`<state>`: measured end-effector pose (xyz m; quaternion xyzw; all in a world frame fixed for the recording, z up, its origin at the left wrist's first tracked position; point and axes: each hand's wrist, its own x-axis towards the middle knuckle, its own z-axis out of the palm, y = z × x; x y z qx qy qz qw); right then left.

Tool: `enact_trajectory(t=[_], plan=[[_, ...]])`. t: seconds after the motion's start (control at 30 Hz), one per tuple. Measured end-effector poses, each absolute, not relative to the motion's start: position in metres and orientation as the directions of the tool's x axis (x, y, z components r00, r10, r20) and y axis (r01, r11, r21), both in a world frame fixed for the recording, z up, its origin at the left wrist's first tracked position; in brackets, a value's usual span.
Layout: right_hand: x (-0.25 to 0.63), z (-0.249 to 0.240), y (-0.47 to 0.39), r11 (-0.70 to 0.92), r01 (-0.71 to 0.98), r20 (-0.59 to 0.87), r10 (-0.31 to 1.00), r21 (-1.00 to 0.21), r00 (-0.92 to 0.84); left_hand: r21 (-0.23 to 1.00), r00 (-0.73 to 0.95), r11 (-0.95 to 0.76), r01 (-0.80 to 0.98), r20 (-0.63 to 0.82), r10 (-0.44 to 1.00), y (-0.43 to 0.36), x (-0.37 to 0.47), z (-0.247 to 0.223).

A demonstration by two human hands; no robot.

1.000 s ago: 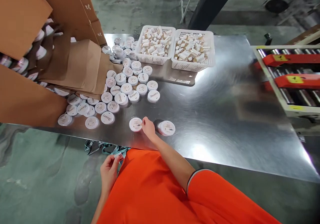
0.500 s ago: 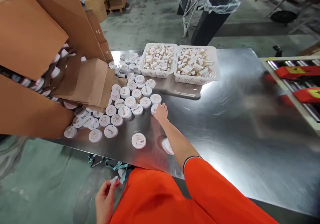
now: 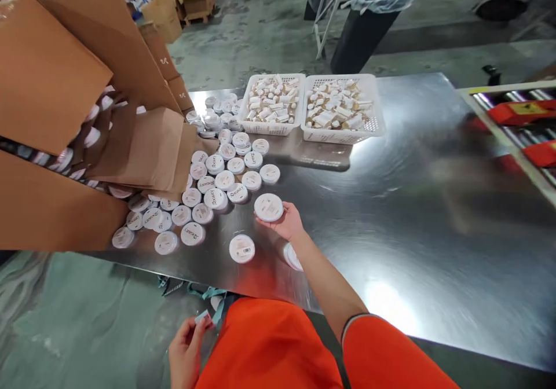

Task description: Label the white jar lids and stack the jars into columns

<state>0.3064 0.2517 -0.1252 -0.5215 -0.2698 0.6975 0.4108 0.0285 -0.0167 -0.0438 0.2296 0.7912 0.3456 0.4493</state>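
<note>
Shiny metal table over greenish floor

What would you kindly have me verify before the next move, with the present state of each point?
1. Right hand has a hold on its white round container: ok, fingers at its rim.
2. Left hand has a hold on the small piece: ok, between thumb and fingers.
3. Single container near the table edge lies flat, apart from the pile: ok.
4. Container beside the right forearm is single, not stacked: cannot tell, the forearm partly covers it.
5. Piled containers all show the same face: not ok, some show large lettering, others small print.
</note>
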Motion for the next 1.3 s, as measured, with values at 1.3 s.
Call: enact_trajectory(t=[1.3], plan=[[0.232, -0.135, 0.169, 0.445, 0.684, -0.131, 0.776, -0.579, -0.616, 0.828, -0.422, 0.558, 0.057, -0.486, 0.765, -0.01, 0.032, -0.036]])
